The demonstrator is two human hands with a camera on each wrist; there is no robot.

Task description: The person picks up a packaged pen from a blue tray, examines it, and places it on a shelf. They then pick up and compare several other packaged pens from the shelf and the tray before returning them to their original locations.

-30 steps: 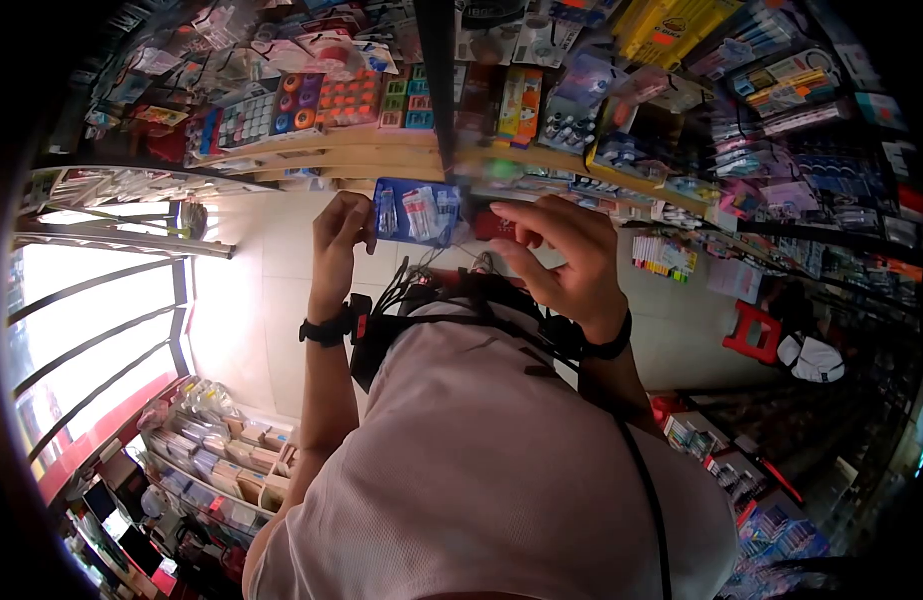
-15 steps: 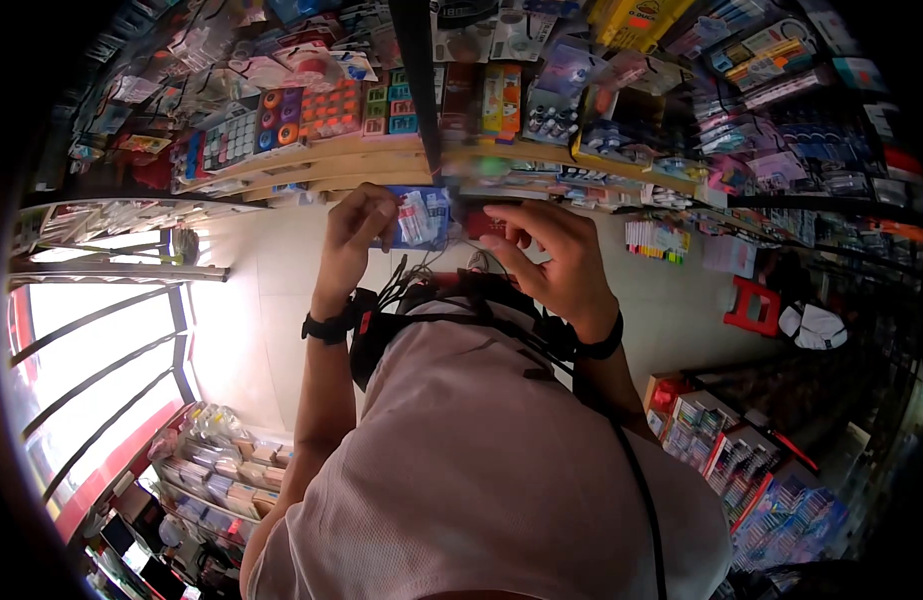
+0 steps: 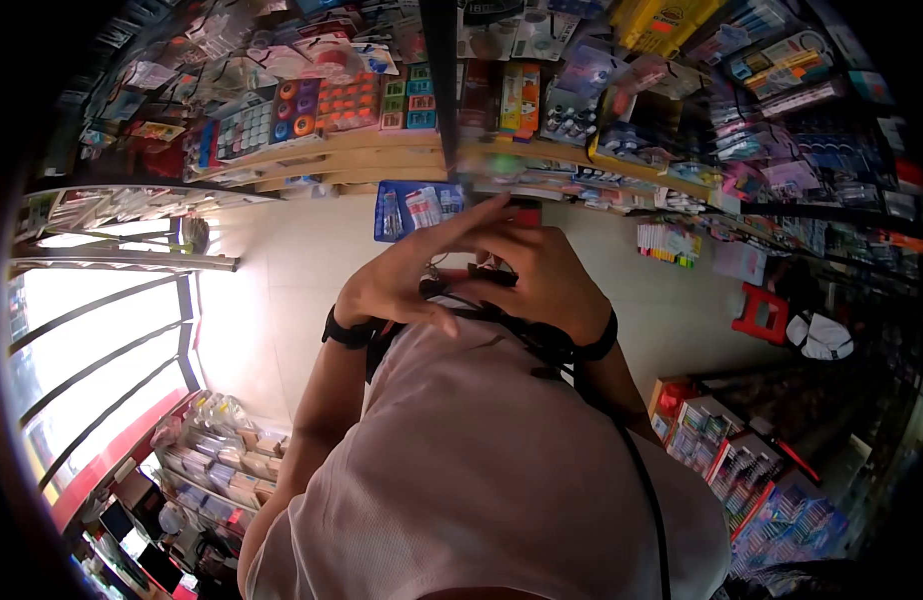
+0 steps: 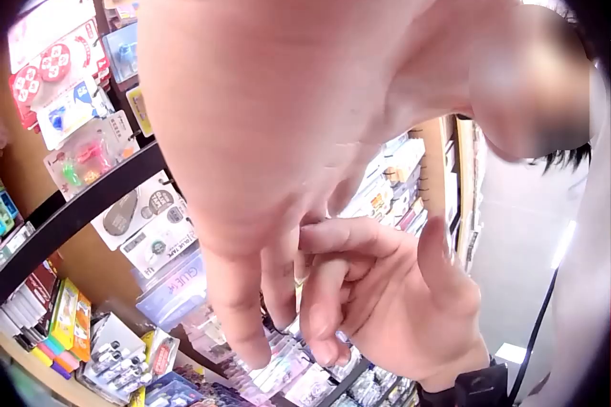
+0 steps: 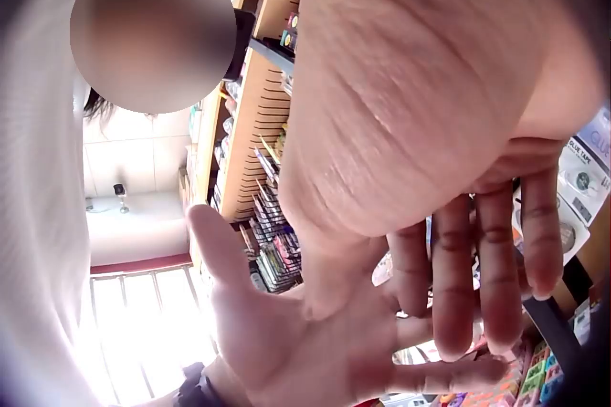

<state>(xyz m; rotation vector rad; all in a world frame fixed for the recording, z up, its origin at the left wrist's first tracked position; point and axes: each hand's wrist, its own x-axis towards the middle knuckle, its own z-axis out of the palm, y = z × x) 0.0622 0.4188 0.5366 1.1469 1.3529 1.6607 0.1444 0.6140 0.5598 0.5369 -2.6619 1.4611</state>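
In the head view both hands meet in front of the waist. The left hand has its fingers extended and thumb spread, reaching across to the other hand. The right hand overlaps those fingers, its own relaxed and slightly bent. The left wrist view shows the right hand palm up beside the left fingers, and the right wrist view shows the left hand with thumb apart. Neither hand holds an object. Whether the fingers touch is partly hidden by overlap.
Shelves of packaged stationery run across the far side. A blue tray with packets sits low, past the hands. On the right are a red stool and a white bag; racks stand at lower left.
The left hand has moved right and its fingers have straightened, so it now meets and overlaps the right hand. The two were apart before.
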